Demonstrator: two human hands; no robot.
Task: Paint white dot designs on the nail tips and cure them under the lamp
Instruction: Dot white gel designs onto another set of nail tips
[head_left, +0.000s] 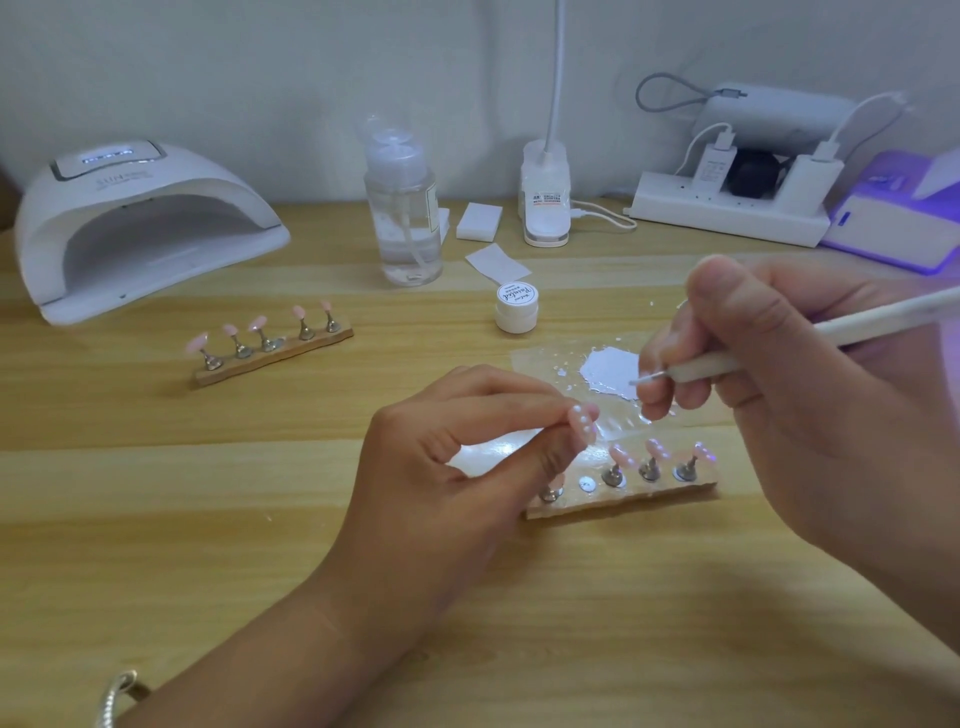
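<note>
Pink and glossy, the nail tip (584, 423) we are holding is showing a line of small white dots down its face. We are pinching it between the thumb and forefinger of our left hand (457, 457), with the other fingers curling loosely underneath, just above the left end of the near stand (623, 501). On that wooden stand three more pink tips (655, 449) are sitting on metal posts, each already carrying white dots, and one bare metal disc (587, 486) is showing beside them.

Our right hand (779, 374) is gripping a thin white pen (779, 348), fingers curling tightly round its shaft. Its fine point is aiming left over a puddle of white paint (610, 371) lying on a clear film (540, 358); we cannot tell whether the point is touching the paint.

Further back on the wooden table (208, 519), the far stand (270, 353) is holding five plain pink tips, well apart from both hands. Behind it the white lamp (140, 223) is sitting with its open mouth facing us. A small white jar (516, 306) is standing closed near the film.
</note>
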